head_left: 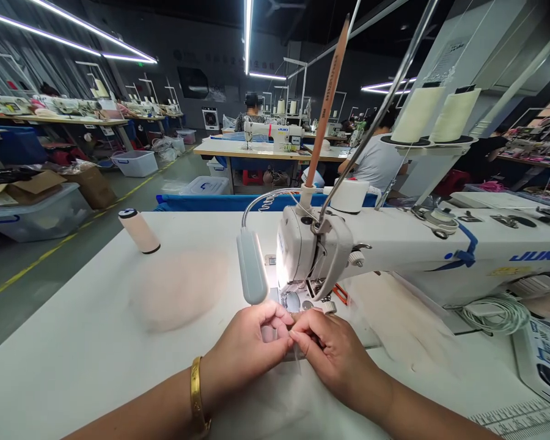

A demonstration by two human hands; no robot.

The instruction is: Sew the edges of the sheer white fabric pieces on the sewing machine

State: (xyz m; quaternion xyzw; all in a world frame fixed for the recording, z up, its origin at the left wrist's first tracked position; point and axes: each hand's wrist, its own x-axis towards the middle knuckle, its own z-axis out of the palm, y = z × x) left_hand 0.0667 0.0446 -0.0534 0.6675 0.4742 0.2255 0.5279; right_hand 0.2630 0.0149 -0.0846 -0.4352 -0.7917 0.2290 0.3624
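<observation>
My left hand (256, 339), with a gold bangle on the wrist, is closed in a pinch in front of the sewing machine head (314, 250). Its fingertips meet those of my right hand (334, 345), which is pinched shut too. A thin pale strip (297, 354) hangs down between the two thumbs; the fingers hide the rest of it. Just beyond my fingertips lies the lit needle area, partly covered by my hands. The grey lamp (252, 266) on a bendable neck stands close above my left hand.
A peach thread cone (139, 232) and blurred pale fabric (178, 290) are on the table at left. More beige fabric (398, 318) lies right, by coiled cable (492, 315) and a ruler (517, 418). Orange-handled snips (341, 294) lie behind my right hand. People work at machines beyond.
</observation>
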